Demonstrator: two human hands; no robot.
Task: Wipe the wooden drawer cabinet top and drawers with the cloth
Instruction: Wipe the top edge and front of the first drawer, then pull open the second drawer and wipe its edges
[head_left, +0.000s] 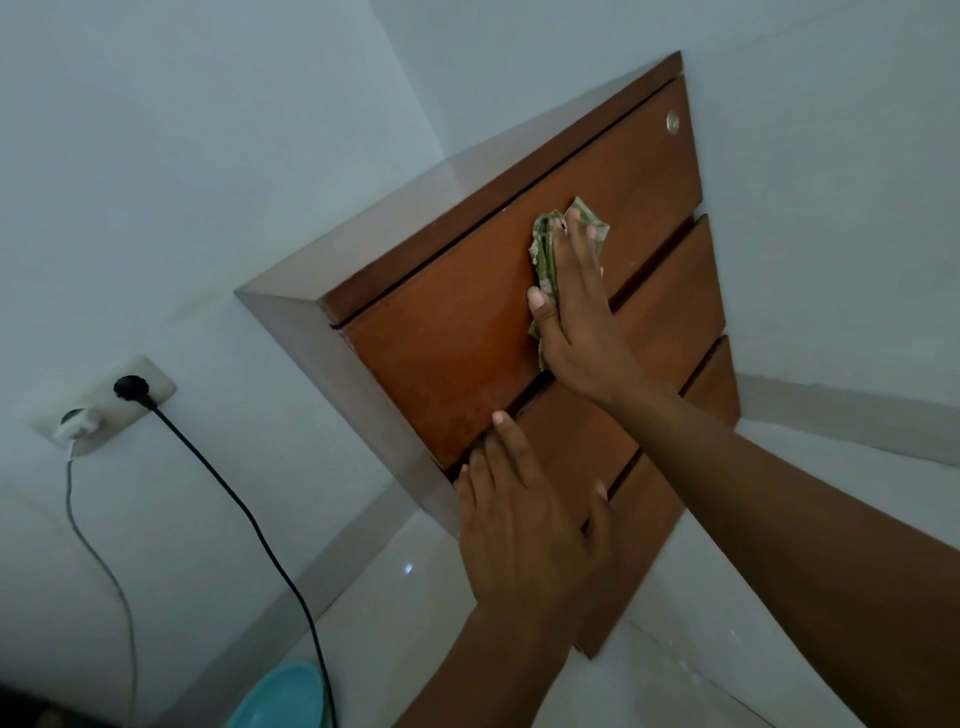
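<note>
The wooden drawer cabinet (457, 364) stands against a white wall, seen tilted, with three reddish-brown drawer fronts. My right hand (576, 317) presses a green patterned cloth (550, 244) flat against the top drawer front, near its middle. My left hand (519, 525) lies flat on the second drawer front, fingertips at the gap under the top drawer. It holds nothing. A round metal lock (673, 123) sits at the top drawer's far corner.
A wall socket (109, 400) at left holds a black plug with a black cable (249, 519) and a white charger with a grey cable. A turquoise object (291, 696) sits on the glossy white floor (415, 597) at the bottom edge.
</note>
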